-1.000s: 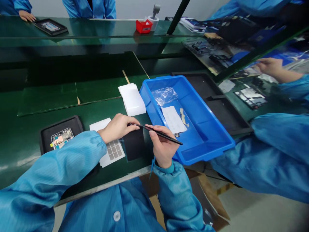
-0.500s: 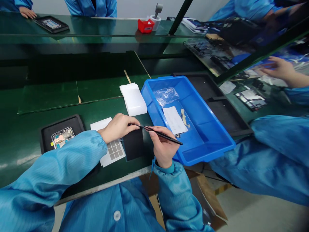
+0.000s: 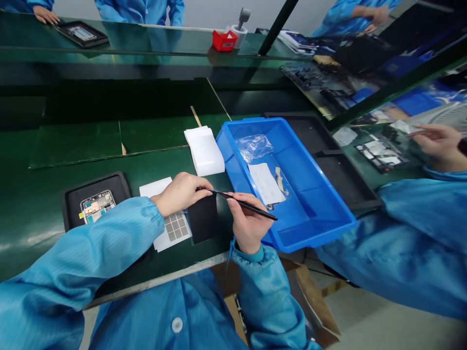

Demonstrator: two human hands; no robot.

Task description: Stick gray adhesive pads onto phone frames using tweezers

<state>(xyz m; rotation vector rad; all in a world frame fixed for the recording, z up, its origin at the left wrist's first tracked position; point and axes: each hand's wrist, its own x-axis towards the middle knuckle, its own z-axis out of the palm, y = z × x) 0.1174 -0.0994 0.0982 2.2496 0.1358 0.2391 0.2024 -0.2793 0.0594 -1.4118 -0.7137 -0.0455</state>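
Observation:
My right hand (image 3: 248, 221) is closed around black tweezers (image 3: 241, 203), whose tips point left toward my left hand (image 3: 181, 191). The fingers of that hand are curled and pinched at the tweezer tips; what they hold is too small to make out. Under the hands lie a white sheet with a grid of grey squares (image 3: 174, 227) and a black square pad (image 3: 203, 219). A black tray (image 3: 75, 195) at the left holds an opened phone frame (image 3: 97, 204).
A blue bin (image 3: 306, 214) with a plastic bag and paper slips stands right of my hands. A stack of white sheets (image 3: 204, 149) lies behind. A co-worker's blue sleeve (image 3: 408, 238) and hand (image 3: 440, 143) are at the right. Other people in blue work across the bench.
My hands and the tweezers have held almost still. The co-worker's hand at the right has moved down and toward their body.

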